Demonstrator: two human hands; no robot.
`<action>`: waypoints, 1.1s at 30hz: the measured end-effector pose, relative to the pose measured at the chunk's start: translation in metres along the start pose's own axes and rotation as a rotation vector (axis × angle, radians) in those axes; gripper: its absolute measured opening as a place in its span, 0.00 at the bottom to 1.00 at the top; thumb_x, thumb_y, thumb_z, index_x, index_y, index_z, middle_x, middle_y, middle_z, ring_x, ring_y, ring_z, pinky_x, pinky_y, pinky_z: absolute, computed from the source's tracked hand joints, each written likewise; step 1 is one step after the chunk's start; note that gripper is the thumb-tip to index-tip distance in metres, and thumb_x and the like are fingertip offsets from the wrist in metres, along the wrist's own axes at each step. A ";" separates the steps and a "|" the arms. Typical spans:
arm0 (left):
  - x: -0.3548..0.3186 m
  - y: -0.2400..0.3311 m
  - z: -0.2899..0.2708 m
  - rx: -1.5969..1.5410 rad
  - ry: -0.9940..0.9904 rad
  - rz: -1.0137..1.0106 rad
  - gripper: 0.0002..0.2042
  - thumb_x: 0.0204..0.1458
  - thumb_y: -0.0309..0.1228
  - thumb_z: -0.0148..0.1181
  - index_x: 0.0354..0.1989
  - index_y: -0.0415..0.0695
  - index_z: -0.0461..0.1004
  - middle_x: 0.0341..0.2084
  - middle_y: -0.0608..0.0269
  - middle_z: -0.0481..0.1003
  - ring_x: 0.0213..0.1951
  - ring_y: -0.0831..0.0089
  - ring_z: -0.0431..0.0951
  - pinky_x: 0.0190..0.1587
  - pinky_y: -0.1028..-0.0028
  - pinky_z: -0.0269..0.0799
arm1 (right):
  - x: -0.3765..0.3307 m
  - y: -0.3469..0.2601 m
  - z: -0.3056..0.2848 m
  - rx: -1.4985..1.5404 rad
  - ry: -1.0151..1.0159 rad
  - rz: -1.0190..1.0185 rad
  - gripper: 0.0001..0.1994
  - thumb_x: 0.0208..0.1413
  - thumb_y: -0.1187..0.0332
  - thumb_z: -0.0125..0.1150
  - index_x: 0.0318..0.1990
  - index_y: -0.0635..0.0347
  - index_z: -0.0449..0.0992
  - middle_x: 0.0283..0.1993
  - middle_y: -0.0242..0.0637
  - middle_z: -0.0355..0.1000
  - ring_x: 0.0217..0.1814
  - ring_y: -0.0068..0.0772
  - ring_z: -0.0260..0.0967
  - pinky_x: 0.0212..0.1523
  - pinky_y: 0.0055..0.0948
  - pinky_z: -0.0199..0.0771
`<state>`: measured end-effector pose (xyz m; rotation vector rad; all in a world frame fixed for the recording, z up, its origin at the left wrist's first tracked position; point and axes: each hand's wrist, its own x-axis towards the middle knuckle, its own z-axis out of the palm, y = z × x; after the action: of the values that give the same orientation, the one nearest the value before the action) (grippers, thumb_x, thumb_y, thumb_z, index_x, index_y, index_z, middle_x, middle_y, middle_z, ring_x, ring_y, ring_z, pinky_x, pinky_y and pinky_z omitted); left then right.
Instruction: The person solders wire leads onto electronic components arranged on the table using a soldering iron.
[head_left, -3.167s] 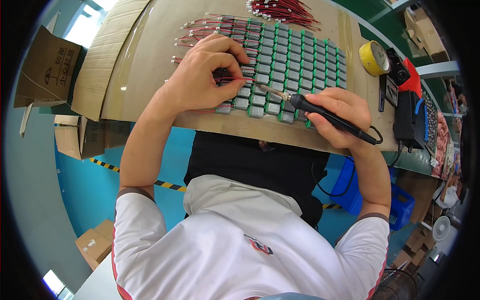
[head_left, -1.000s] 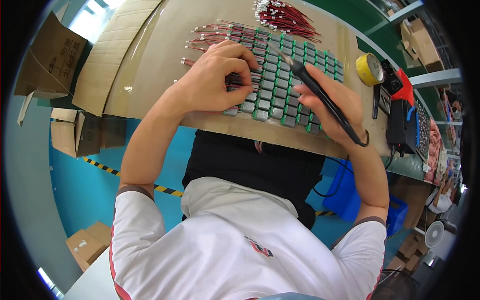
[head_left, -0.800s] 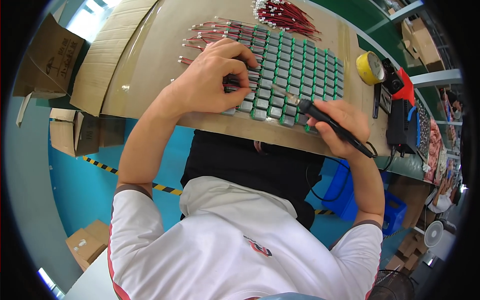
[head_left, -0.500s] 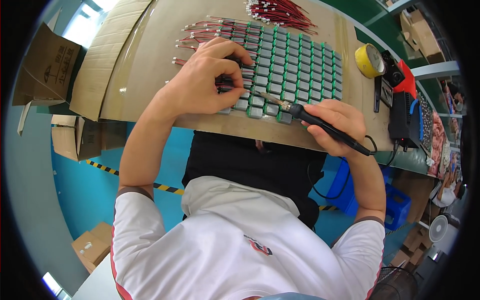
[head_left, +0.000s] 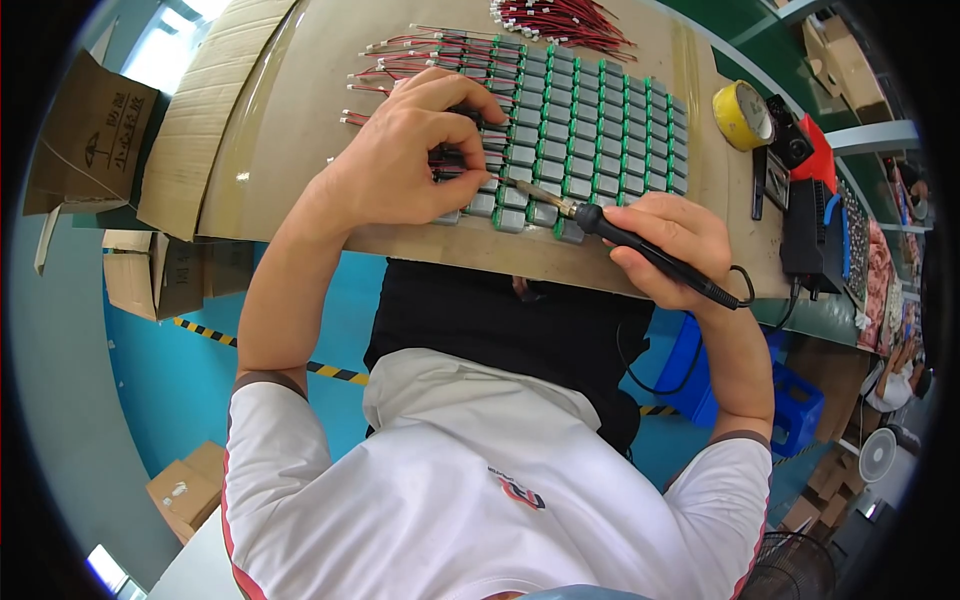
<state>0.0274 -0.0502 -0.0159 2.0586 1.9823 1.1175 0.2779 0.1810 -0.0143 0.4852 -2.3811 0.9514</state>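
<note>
Rows of small grey battery packs [head_left: 580,125] with green edges lie in a grid on the cardboard-covered table. My right hand [head_left: 672,245] is closed round the black handle of a soldering iron [head_left: 640,250]. Its metal tip points left, at the packs beside my left fingertips. Over the left part of the grid, my left hand [head_left: 425,150] pinches a red and black wire lead [head_left: 450,172] between thumb and finger, close to the iron's tip. More leads with white connectors [head_left: 385,72] stick out leftward from the far-left packs. The exact joint under the tip is too small to make out.
A bundle of red leads [head_left: 565,22] lies at the table's far side. To the right are a yellow tape roll [head_left: 742,115] and a black box [head_left: 812,240] with a cable. Cardboard boxes [head_left: 95,135] stand at left; a blue stool [head_left: 795,410] is below the table.
Both hands stay almost where they were. The soldering iron's tip has shifted slightly left and up, nearer my left fingertips.
</note>
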 end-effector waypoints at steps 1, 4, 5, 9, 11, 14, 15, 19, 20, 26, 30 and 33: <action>0.000 0.000 0.000 -0.001 0.000 -0.002 0.06 0.40 0.22 0.73 0.25 0.41 0.80 0.53 0.56 0.81 0.58 0.55 0.79 0.64 0.58 0.72 | 0.000 0.000 0.000 0.000 -0.003 0.005 0.18 0.55 0.74 0.79 0.52 0.70 0.86 0.37 0.46 0.83 0.33 0.42 0.82 0.33 0.34 0.81; 0.000 -0.001 0.001 -0.006 0.003 0.004 0.06 0.40 0.22 0.73 0.26 0.41 0.80 0.53 0.56 0.81 0.58 0.55 0.79 0.64 0.58 0.72 | 0.001 -0.001 -0.001 -0.010 -0.003 -0.007 0.17 0.55 0.74 0.78 0.52 0.70 0.86 0.37 0.46 0.83 0.33 0.42 0.82 0.34 0.34 0.81; 0.000 -0.001 0.001 -0.006 0.004 0.004 0.06 0.40 0.22 0.73 0.26 0.41 0.80 0.53 0.56 0.81 0.58 0.55 0.79 0.64 0.58 0.72 | 0.000 0.000 -0.001 -0.011 -0.003 -0.007 0.17 0.55 0.74 0.78 0.52 0.70 0.86 0.37 0.46 0.83 0.33 0.42 0.82 0.34 0.34 0.81; 0.000 0.000 0.000 -0.004 0.001 -0.001 0.06 0.40 0.22 0.73 0.25 0.41 0.80 0.53 0.56 0.81 0.59 0.55 0.79 0.64 0.57 0.72 | 0.000 0.000 0.000 -0.010 0.004 -0.013 0.18 0.54 0.74 0.79 0.52 0.70 0.86 0.37 0.46 0.83 0.33 0.42 0.82 0.34 0.34 0.82; 0.000 -0.001 0.000 -0.005 0.002 -0.001 0.06 0.40 0.22 0.73 0.25 0.41 0.80 0.53 0.56 0.81 0.59 0.55 0.79 0.64 0.57 0.72 | 0.000 -0.001 0.001 -0.006 0.002 -0.010 0.18 0.54 0.74 0.79 0.52 0.70 0.86 0.37 0.46 0.83 0.33 0.42 0.82 0.34 0.35 0.82; 0.000 -0.001 0.001 -0.001 -0.003 -0.005 0.06 0.40 0.22 0.73 0.25 0.41 0.80 0.53 0.56 0.81 0.59 0.55 0.79 0.65 0.58 0.72 | -0.002 0.000 0.001 -0.003 0.004 -0.009 0.18 0.54 0.74 0.79 0.52 0.70 0.86 0.37 0.46 0.83 0.33 0.43 0.82 0.34 0.35 0.82; 0.000 -0.001 0.001 -0.001 -0.003 -0.003 0.06 0.40 0.22 0.73 0.25 0.41 0.80 0.53 0.56 0.81 0.59 0.55 0.79 0.65 0.58 0.72 | -0.002 0.000 0.001 -0.008 0.001 -0.011 0.18 0.54 0.74 0.79 0.52 0.70 0.86 0.37 0.46 0.83 0.33 0.43 0.82 0.34 0.35 0.82; 0.000 0.000 0.000 -0.002 -0.009 -0.015 0.06 0.40 0.22 0.73 0.25 0.41 0.80 0.53 0.56 0.81 0.60 0.55 0.79 0.65 0.58 0.72 | -0.003 0.000 -0.001 -0.019 0.007 -0.021 0.19 0.54 0.74 0.79 0.52 0.71 0.86 0.38 0.46 0.83 0.34 0.44 0.82 0.35 0.35 0.83; 0.000 0.000 0.000 -0.001 -0.008 -0.015 0.06 0.40 0.22 0.73 0.25 0.41 0.80 0.53 0.56 0.81 0.60 0.55 0.79 0.65 0.58 0.72 | -0.003 0.000 -0.001 -0.019 0.007 -0.022 0.19 0.54 0.74 0.79 0.52 0.71 0.86 0.38 0.46 0.83 0.34 0.44 0.82 0.35 0.35 0.83; 0.001 -0.001 0.001 -0.012 -0.010 -0.016 0.05 0.40 0.22 0.72 0.25 0.41 0.81 0.53 0.56 0.81 0.60 0.56 0.78 0.66 0.58 0.71 | -0.003 -0.002 -0.009 -0.008 0.023 0.027 0.19 0.56 0.74 0.77 0.54 0.73 0.85 0.40 0.47 0.84 0.37 0.44 0.83 0.37 0.35 0.84; -0.001 -0.002 0.000 -0.010 -0.009 -0.019 0.05 0.41 0.23 0.72 0.25 0.41 0.81 0.54 0.57 0.81 0.61 0.56 0.77 0.67 0.57 0.70 | 0.013 -0.001 -0.019 -0.041 0.080 0.091 0.19 0.62 0.76 0.73 0.59 0.73 0.82 0.40 0.45 0.84 0.40 0.38 0.84 0.42 0.32 0.83; -0.002 -0.002 0.001 -0.009 -0.009 -0.024 0.05 0.41 0.23 0.72 0.25 0.42 0.81 0.54 0.58 0.81 0.61 0.56 0.77 0.67 0.57 0.69 | 0.026 0.023 -0.028 -0.025 0.166 0.164 0.19 0.68 0.72 0.71 0.64 0.68 0.81 0.44 0.41 0.86 0.40 0.27 0.83 0.41 0.25 0.83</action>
<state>0.0261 -0.0515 -0.0183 2.0266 1.9888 1.1092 0.2549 0.2136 0.0063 0.1945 -2.3051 0.9915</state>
